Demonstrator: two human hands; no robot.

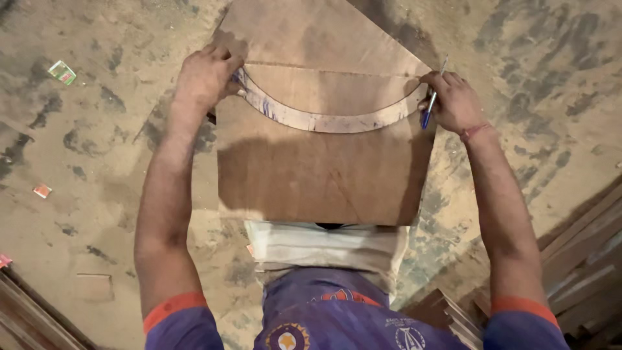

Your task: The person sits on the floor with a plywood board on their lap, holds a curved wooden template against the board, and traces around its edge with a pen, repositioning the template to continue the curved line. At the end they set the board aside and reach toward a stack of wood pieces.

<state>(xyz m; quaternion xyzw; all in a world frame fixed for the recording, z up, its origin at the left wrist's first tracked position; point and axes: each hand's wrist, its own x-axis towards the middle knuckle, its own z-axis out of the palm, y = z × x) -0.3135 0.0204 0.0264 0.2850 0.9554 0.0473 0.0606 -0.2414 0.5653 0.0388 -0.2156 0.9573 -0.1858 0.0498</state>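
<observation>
A brown plywood board (311, 175) lies across my lap above a dusty floor. On it rests a thin curved wooden template (324, 120), bowed toward me and marked with blue ink. My left hand (206, 76) presses the template's left end against the board. My right hand (453, 100) holds down the template's right end and grips a blue pen (430, 107) with its tip pointing up and away.
The dusty concrete floor (97, 129) carries small scraps of paper (62, 72). Stacked wooden strips (583, 259) lie at the lower right and more wood (26, 311) at the lower left. A white cloth (324, 246) covers my lap under the board.
</observation>
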